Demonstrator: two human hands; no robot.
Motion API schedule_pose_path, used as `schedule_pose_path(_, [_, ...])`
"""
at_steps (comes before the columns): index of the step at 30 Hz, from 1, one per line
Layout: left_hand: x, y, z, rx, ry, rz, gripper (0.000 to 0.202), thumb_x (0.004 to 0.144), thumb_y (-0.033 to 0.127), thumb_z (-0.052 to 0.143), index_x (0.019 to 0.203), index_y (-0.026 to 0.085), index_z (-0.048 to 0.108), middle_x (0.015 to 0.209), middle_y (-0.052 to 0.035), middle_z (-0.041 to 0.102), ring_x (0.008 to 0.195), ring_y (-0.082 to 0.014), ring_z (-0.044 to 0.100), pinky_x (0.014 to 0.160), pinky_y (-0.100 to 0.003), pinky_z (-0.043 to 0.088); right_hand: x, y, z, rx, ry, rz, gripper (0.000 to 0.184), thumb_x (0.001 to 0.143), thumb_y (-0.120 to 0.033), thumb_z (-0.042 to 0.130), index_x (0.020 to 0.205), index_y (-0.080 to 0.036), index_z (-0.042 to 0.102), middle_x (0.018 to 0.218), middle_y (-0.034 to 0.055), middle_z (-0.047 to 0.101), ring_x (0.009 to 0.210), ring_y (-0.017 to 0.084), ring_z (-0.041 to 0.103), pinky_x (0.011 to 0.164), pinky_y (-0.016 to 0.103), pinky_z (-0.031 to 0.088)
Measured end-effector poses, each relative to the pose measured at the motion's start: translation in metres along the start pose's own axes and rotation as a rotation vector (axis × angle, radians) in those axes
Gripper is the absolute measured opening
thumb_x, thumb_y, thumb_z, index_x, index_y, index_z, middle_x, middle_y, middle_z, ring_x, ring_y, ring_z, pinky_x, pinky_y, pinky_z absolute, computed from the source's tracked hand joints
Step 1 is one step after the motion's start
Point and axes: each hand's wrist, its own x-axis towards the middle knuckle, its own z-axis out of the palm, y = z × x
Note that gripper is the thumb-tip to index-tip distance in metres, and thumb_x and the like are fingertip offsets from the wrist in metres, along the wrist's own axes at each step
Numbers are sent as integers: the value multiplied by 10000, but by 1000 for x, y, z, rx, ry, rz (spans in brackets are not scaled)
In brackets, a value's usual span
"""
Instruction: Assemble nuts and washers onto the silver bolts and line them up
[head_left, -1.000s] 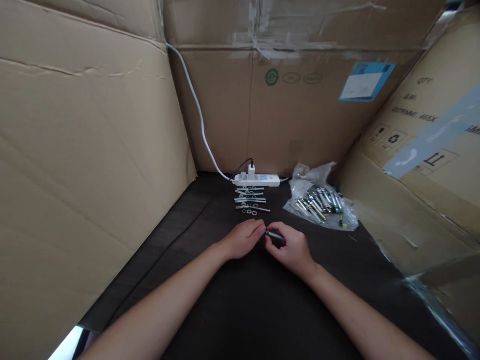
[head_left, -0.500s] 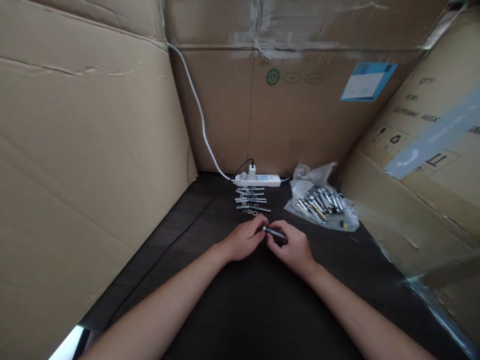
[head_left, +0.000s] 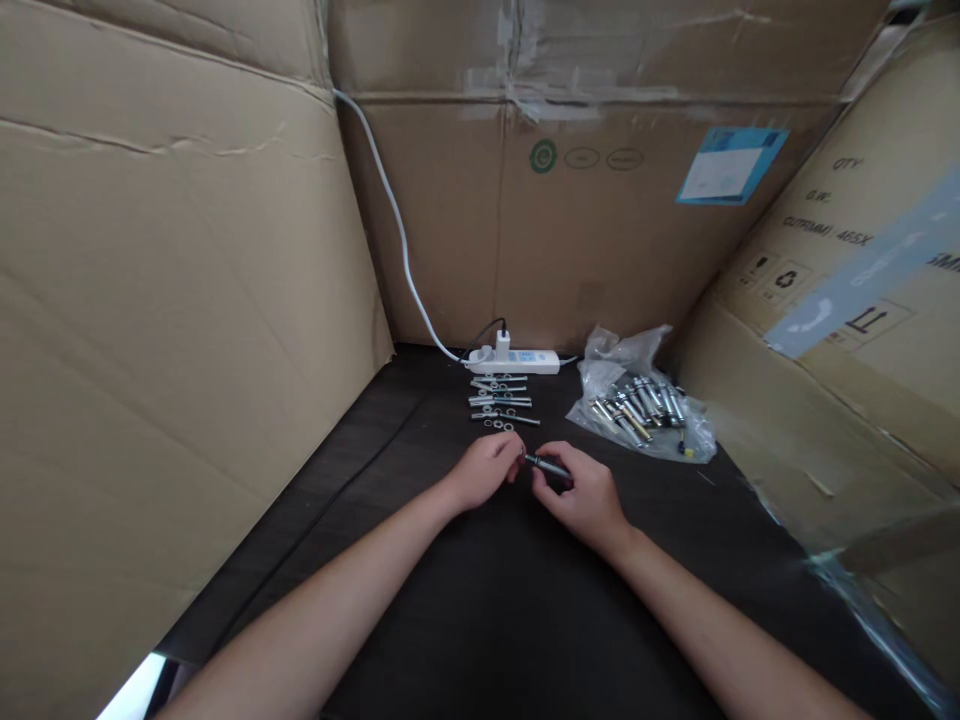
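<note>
Desk [head_left: 480, 610]; bolt bag [head_left: 628, 346] nr its far R corner. RH [head_left: 585, 490] grips bolt [head_left: 552, 467] over mid-desk; LH [head_left: 489, 470] fingers curled at bolt tip, grip can't tell. Step prob. = working tip; next needs steady RH.

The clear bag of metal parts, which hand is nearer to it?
The right. The right hand is just in front and left of the bag; the left hand is farther left.
</note>
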Motion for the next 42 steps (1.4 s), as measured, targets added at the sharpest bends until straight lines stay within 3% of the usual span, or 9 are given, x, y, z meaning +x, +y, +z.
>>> schedule_pose_path(3, [-1, 3, 4, -499, -97, -207, 209, 826, 327, 316, 799, 174, 456, 593, 37, 407, 470, -76, 330, 459, -192, 246, 0, 0, 0, 19, 3, -12, 160, 787, -225, 534, 934, -213, 596, 849, 33, 667, 743, 165, 625, 610, 240, 483])
schedule_pose_path(6, [-3, 6, 8, -703, -160, -330, 169, 815, 317, 342, 807, 176, 436, 589, 52, 358, 426, -54, 253, 427, -178, 172, -1, 0, 0, 32, 2, -42, 204, 795, -207, 531, 983, -212, 612, 912, 38, 674, 790, 168, 627, 635, 246, 486])
schedule_pose_path(13, [-3, 1, 12, -631, -117, -333, 180, 835, 338, 384, 775, 171, 414, 575, 58, 358, 429, -43, 257, 426, -177, 159, -1, 4, 1, -68, -58, -99, 259, 842, -232, 517, 1062, -201, 651, 771, 36, 630, 719, 156, 588, 651, 265, 471])
schedule_pose_path(23, [-2, -1, 11, -499, -103, -279, 123, 825, 265, 352, 751, 177, 393, 554, 59, 377, 401, -48, 286, 389, -174, 187, -1, 3, 0, -194, -13, -198, 262, 858, -254, 513, 1059, -182, 665, 735, 39, 614, 706, 157, 577, 644, 263, 463])
schedule_pose_path(29, [-3, 2, 10, -484, -126, -271, 87, 809, 240, 366, 743, 184, 376, 551, 64, 370, 399, -53, 304, 387, -178, 203, -1, 3, 1, -143, -17, -172, 247, 852, -257, 530, 1040, -166, 662, 762, 44, 621, 717, 161, 590, 642, 268, 469])
schedule_pose_path(36, [-3, 2, 5, -506, -265, -337, 183, 831, 314, 390, 712, 179, 363, 543, 77, 309, 409, -39, 223, 412, -186, 121, -1, 1, -1, -38, -14, -153, 212, 834, -244, 555, 1009, -179, 657, 779, 46, 640, 696, 155, 596, 636, 264, 482])
schedule_pose_path(42, [-1, -1, 3, -548, -209, -376, 228, 840, 337, 359, 701, 162, 407, 547, 51, 363, 412, -43, 226, 414, -197, 123, -1, 3, -1, 0, -7, -134, 228, 828, -230, 562, 1037, -187, 645, 831, 51, 661, 728, 160, 610, 670, 278, 495])
